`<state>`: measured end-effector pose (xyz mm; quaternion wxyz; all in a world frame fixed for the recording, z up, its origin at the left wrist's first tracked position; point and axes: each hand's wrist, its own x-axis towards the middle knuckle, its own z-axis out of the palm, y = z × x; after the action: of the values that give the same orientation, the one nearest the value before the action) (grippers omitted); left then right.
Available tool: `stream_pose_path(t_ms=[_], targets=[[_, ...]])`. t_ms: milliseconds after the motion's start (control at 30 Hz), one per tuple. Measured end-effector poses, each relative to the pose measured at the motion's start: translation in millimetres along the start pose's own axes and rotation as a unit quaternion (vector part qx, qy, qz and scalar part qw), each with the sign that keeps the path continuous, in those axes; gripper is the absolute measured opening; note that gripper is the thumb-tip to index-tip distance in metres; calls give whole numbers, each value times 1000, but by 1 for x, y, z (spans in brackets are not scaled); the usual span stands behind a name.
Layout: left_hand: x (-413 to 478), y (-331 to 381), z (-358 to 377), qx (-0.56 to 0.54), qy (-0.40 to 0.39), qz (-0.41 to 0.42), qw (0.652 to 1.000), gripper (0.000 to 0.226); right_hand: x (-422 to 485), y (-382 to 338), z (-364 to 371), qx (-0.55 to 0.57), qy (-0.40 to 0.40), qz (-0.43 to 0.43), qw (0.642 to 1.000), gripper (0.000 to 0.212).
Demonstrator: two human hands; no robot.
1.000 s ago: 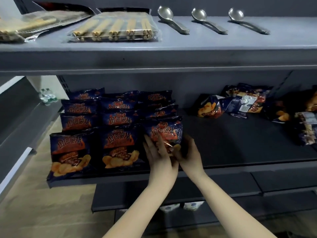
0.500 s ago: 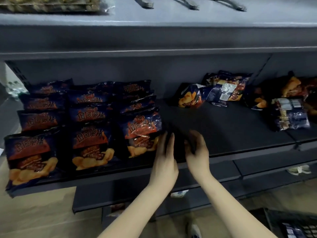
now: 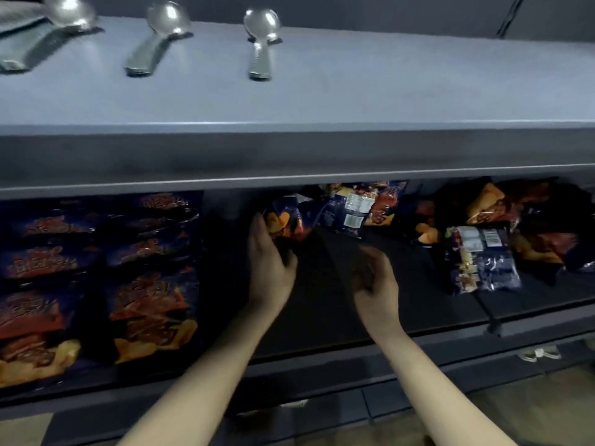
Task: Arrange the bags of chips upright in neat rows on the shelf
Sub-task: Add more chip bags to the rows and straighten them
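Two hands reach into the shelf: the left hand is open, fingertips touching a loose chip bag just beyond it, likely to grab it. The right hand hangs half-curled and empty. Upright rows of bags stand left of the left hand.

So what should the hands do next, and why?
Probably the left hand should close on the loose chip bag at its fingertips and carry it toward the neat rows. That bag lies tumbled at the back of the shelf, the right hand looks empty, and bare space sits beside the rows.
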<state>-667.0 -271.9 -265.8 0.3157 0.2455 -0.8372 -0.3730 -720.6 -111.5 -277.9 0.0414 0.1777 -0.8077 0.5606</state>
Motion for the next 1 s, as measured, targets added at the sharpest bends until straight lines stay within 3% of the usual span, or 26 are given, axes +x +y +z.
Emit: stream_pose_path(t_ms=[133, 200, 267, 400, 533, 633, 733, 800, 933, 1000], targets=[[52, -5, 16, -60, -4, -89, 994, 103, 15, 17, -29, -26, -27, -14, 999, 48], [56, -6, 26, -61, -27, -91, 994, 103, 22, 21, -41, -35, -45, -15, 998, 49], [48, -4, 35, -18, 0, -81, 997, 96, 28, 26, -51, -45, -70, -19, 996, 49], [33, 4, 41, 76, 47, -32, 995, 67, 34, 32, -59, -51, -104, -51, 992, 49], [21, 13, 28, 51, 72, -2, 996, 46, 37, 40, -52, -5, -133, -50, 990, 48], [8, 36, 4, -77, 54, -121, 988, 22, 41, 34, -45, 84, -181, -14, 980, 57], [-2, 54, -19, -228, -39, -211, 950, 21, 53, 19, -43, 202, -298, 38, 932, 101], [-10, 58, -28, -226, -98, -217, 945, 14, 57, 9, -41, 244, -387, 67, 886, 123], [-33, 56, -35, -275, -159, -235, 919, 9, 47, 5, -24, 268, -465, 111, 836, 97], [-46, 47, -41, -316, -184, -245, 898, 33, 42, 3, -17, 286, -466, 133, 827, 78]])
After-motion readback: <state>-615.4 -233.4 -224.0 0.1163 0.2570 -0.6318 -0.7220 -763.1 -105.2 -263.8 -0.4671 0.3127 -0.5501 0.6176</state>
